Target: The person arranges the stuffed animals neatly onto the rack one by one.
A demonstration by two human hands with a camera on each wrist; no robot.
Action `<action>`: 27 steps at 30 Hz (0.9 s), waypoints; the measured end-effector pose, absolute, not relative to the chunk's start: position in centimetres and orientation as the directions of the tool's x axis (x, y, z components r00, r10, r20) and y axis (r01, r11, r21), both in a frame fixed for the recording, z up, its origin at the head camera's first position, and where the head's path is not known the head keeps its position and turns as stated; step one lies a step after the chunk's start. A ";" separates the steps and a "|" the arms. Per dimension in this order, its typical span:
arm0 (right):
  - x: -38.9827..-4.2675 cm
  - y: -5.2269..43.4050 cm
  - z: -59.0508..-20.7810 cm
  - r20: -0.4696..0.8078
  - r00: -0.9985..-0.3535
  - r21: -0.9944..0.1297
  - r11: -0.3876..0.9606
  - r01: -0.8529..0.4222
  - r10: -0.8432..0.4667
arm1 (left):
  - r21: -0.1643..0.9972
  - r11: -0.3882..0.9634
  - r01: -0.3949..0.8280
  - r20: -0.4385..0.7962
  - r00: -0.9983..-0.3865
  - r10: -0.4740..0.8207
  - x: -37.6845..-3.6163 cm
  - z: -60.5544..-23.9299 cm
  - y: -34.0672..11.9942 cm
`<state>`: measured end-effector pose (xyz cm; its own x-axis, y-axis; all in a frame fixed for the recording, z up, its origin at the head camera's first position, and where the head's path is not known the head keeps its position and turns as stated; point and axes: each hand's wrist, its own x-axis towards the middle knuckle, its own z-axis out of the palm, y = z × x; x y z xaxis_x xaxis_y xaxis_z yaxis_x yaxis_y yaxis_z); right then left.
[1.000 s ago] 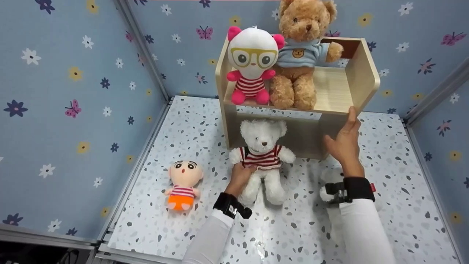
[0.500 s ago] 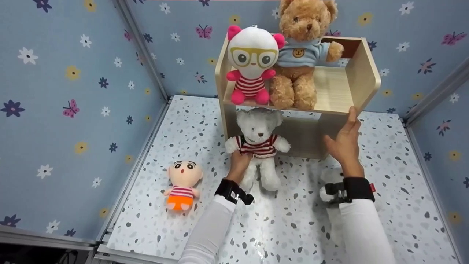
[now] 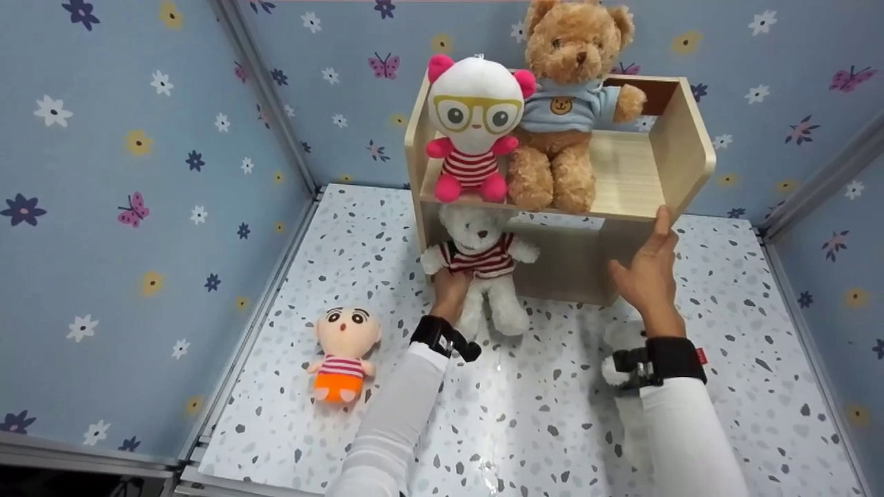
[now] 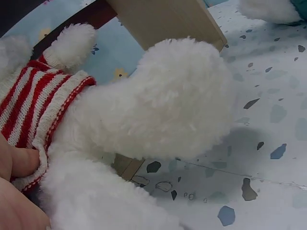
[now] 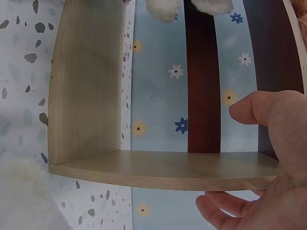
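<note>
The white bear [image 3: 485,264] stood at the lower left opening of the shelf unit [image 3: 628,183], head just under the upper board, legs out in front; whether its feet touched the desk [image 3: 545,421] could not be told. The left hand [image 3: 452,291] had its grip round the bear's side at the sweater hem, low enough, it seemed, to leave the head free. The right hand [image 3: 649,277] grasped the unit's right side panel, thumb inside and fingers outside, probably to steady it. Above, the pink-eared plush [image 3: 475,131] and brown bear [image 3: 565,128] sat side by side, apparently facing out for display. The orange-shorts doll [image 3: 340,359] lay face-up to the left; another white plush [image 3: 623,337] was partly hidden beneath the right wrist.
</note>
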<state>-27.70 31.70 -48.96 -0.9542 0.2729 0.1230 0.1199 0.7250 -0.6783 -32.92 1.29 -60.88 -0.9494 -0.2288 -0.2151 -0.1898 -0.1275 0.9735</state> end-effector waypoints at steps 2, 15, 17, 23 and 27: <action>-27.8 31.8 -48.9 0.114 -0.955 -0.681 0.721 0.126 0.274 | 0.971 -0.124 -0.203 -0.227 -0.947 -0.229 -33.4 -60.7 1.4; -28.4 31.3 -48.9 0.090 -0.957 -0.676 0.723 0.144 0.275 | 0.962 -0.085 -0.258 -0.270 -0.940 -0.207 -35.7 -59.9 1.3; -28.4 31.2 -49.0 0.089 -0.955 -0.679 0.719 0.149 0.282 | 0.968 -0.072 -0.242 -0.251 -0.944 -0.212 -36.1 -59.9 1.3; -28.0 31.5 -49.4 0.136 -0.942 -0.664 0.734 0.142 0.306 | 0.968 -0.094 -0.232 -0.245 -0.955 -0.165 -36.9 -60.3 1.8; -28.0 31.7 -49.5 0.136 -0.945 -0.654 0.744 0.139 0.297 | 0.964 -0.141 -0.227 -0.249 -0.955 -0.164 -37.3 -60.9 2.0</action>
<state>-27.97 31.65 -49.50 -0.9453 0.2965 0.1362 0.1391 0.7438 -0.6538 -37.31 2.04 -60.91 -0.9546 -0.1639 -0.2486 -0.2267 -0.1414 0.9637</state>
